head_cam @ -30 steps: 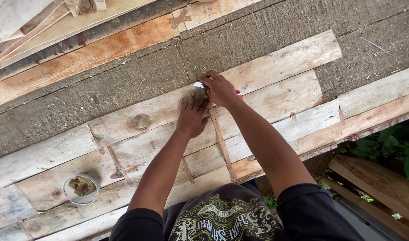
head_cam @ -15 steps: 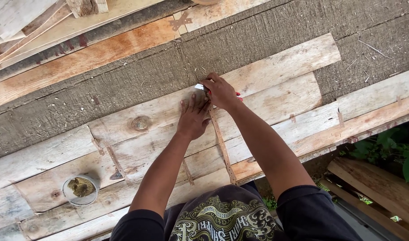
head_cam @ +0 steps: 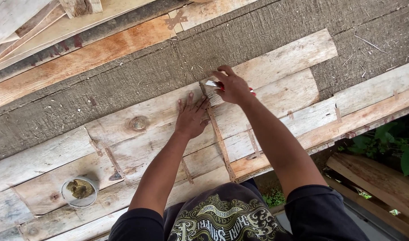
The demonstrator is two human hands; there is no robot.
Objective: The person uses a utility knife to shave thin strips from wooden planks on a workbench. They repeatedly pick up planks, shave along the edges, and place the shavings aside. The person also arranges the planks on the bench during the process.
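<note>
My left hand (head_cam: 192,117) lies flat, fingers spread, on a pale weathered plank (head_cam: 146,120), right beside a thin brown wooden strip (head_cam: 220,143) that crosses the planks. My right hand (head_cam: 232,85) is closed around a small tool (head_cam: 212,83) with a shiny metal tip and a red handle end, its tip at the top of the strip. Most of the tool is hidden in my fist.
Several pale planks (head_cam: 276,58) lie side by side on a rough grey surface (head_cam: 124,85), joined by more thin strips (head_cam: 115,163). A small round tin (head_cam: 80,191) with brownish content sits at lower left. Stacked boards (head_cam: 43,22) lie at the top, green plants (head_cam: 392,143) at right.
My left hand has slid slightly down and spread flat beside the strip. My right hand and the tool stay at the strip's top end.
</note>
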